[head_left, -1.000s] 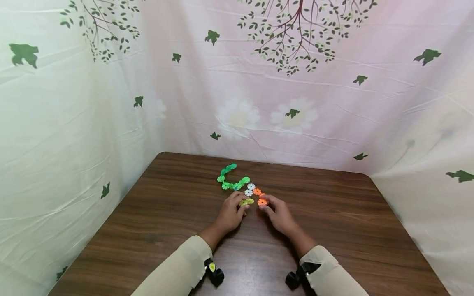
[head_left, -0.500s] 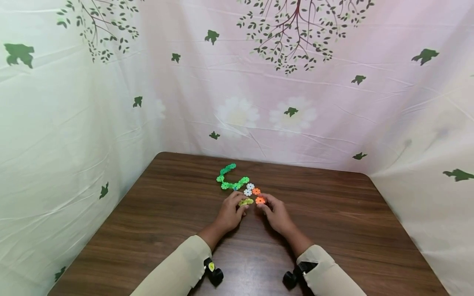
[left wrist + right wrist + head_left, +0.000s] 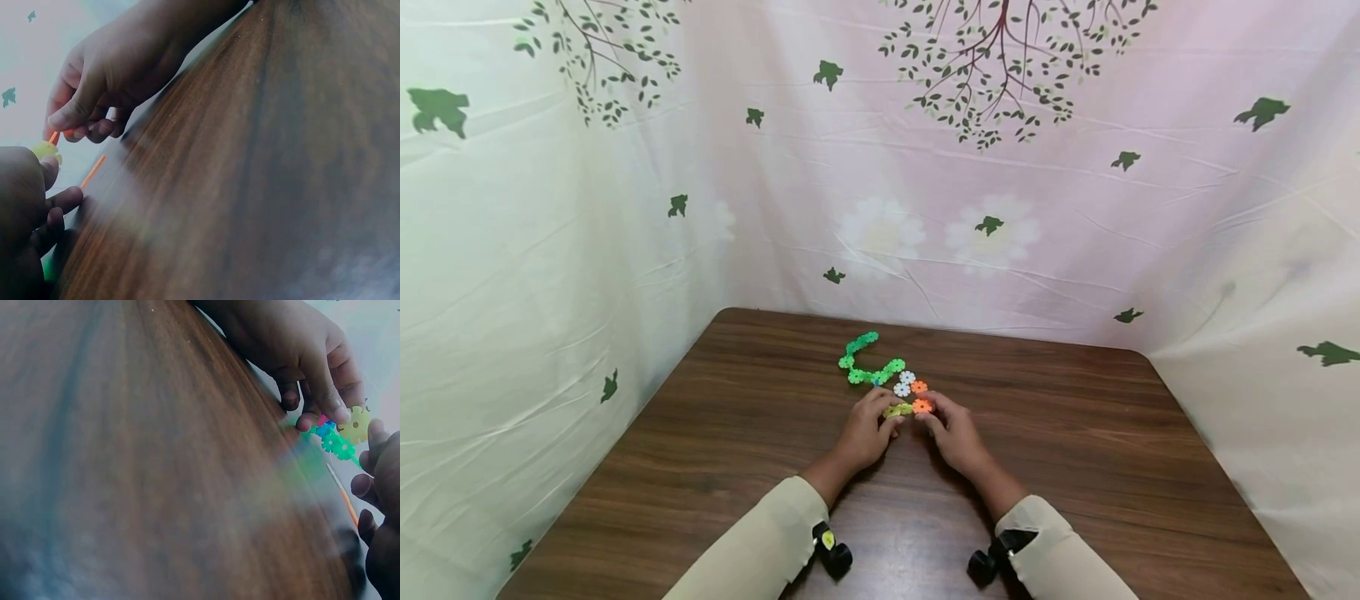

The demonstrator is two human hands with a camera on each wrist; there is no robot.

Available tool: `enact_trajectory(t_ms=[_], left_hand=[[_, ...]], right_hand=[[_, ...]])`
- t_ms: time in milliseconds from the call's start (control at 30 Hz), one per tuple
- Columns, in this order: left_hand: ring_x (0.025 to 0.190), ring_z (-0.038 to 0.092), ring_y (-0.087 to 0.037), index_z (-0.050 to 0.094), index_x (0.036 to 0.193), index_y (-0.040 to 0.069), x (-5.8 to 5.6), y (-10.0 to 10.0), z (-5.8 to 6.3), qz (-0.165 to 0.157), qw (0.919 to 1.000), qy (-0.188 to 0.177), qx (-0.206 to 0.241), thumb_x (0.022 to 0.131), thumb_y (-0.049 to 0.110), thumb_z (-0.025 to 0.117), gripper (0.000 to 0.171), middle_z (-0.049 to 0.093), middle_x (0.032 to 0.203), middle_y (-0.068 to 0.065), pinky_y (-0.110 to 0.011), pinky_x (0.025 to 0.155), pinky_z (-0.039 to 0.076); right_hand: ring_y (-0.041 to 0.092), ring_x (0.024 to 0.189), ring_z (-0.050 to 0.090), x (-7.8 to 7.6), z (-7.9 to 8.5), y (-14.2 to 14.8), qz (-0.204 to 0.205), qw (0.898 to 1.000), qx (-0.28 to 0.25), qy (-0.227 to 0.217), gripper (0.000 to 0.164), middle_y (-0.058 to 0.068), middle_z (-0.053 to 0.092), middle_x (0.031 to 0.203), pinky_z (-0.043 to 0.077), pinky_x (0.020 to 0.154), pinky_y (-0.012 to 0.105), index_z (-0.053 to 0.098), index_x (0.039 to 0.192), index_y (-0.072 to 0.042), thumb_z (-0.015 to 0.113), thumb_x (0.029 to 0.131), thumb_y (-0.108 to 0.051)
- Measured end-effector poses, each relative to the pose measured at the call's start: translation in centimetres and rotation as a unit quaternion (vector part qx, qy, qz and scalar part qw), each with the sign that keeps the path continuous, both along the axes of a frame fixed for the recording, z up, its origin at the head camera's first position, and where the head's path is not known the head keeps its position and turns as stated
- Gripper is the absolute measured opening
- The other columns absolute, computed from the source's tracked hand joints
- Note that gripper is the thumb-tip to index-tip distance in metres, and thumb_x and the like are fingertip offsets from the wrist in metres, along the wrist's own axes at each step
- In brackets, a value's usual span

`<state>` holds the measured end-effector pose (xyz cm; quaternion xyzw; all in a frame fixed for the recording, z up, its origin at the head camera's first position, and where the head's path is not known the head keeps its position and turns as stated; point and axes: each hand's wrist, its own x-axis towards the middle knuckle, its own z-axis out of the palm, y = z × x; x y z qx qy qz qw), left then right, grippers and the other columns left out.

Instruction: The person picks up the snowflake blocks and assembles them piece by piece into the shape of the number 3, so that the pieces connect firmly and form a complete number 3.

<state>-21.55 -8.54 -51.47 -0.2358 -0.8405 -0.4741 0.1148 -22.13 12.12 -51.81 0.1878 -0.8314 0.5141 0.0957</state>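
My left hand [image 3: 863,432] pinches yellow flower-shaped notched discs [image 3: 901,409], interlocking toy pieces, between thumb and fingers. Facing it, my right hand [image 3: 958,435] pinches an orange notched disc [image 3: 922,406]. Yellow and orange meet edge to edge; whether they are slotted together cannot be told. In the right wrist view a yellow disc [image 3: 356,425] stands out from the left thumb, with the right fingertips close to it. The left wrist view has the yellow disc [image 3: 45,149] mostly behind the left hand, and only a sliver of orange at the right fingertips.
Beyond the hands, a curved chain of joined green discs [image 3: 856,377] lies on the brown wooden table [image 3: 760,467]. Two white discs [image 3: 902,389] and another orange disc [image 3: 919,387] lie between it and my hands. Blue and pink bits show near the left fingers. Printed curtains surround the table.
My right hand has moved left with the orange disc, bringing it from a gap away up to the yellow discs. The left hand has kept its place.
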Motion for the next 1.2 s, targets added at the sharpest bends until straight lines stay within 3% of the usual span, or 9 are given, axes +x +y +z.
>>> enact_trajectory(t_ms=[133,433,767,1200], left_hand=[[0.079,0.072,-0.014,0.078,0.119,0.001,-0.2,-0.1,-0.1,0.000,1.0000,0.003,-0.002,0.102,0.004,0.075,0.018,0.068,0.125,-0.015,-0.021,0.071,0.061],[0.078,0.071,-0.012,0.078,0.120,-0.002,-0.7,-0.1,-0.4,-0.001,0.9999,-0.008,0.012,0.101,0.002,0.075,0.020,0.064,0.114,-0.013,-0.020,0.070,0.061],[0.075,0.068,-0.003,0.078,0.119,-0.003,-1.3,0.2,-0.7,-0.002,0.9999,-0.014,0.006,0.100,0.001,0.075,0.019,0.064,0.110,-0.013,-0.018,0.069,0.060],[0.079,0.067,-0.006,0.080,0.117,-0.001,-1.4,0.0,-0.7,-0.006,0.9999,-0.007,-0.010,0.101,0.004,0.075,0.017,0.065,0.106,-0.011,-0.020,0.073,0.061]], right_hand=[[0.004,0.089,0.065,-0.2,-0.2,-0.2,0.004,1.000,0.003,0.013,0.035,0.020,0.078,0.124,0.055,0.076,0.021,0.072,0.136,0.002,0.074,0.101,-0.003],[0.007,0.067,0.057,-0.7,-0.3,-0.6,0.010,1.000,-0.004,-0.013,0.031,0.013,0.069,0.083,0.051,0.064,0.023,0.072,0.132,0.002,0.072,0.102,-0.003],[0.008,0.067,0.058,-1.2,-0.3,-0.7,0.003,0.999,-0.015,-0.032,0.029,0.017,0.073,0.089,0.051,0.064,0.022,0.072,0.131,0.006,0.071,0.102,0.001],[0.006,0.066,0.056,-1.0,-0.1,-0.8,0.003,1.000,0.009,-0.025,0.023,0.014,0.070,0.081,0.050,0.062,0.022,0.074,0.122,0.005,0.073,0.100,-0.001]])
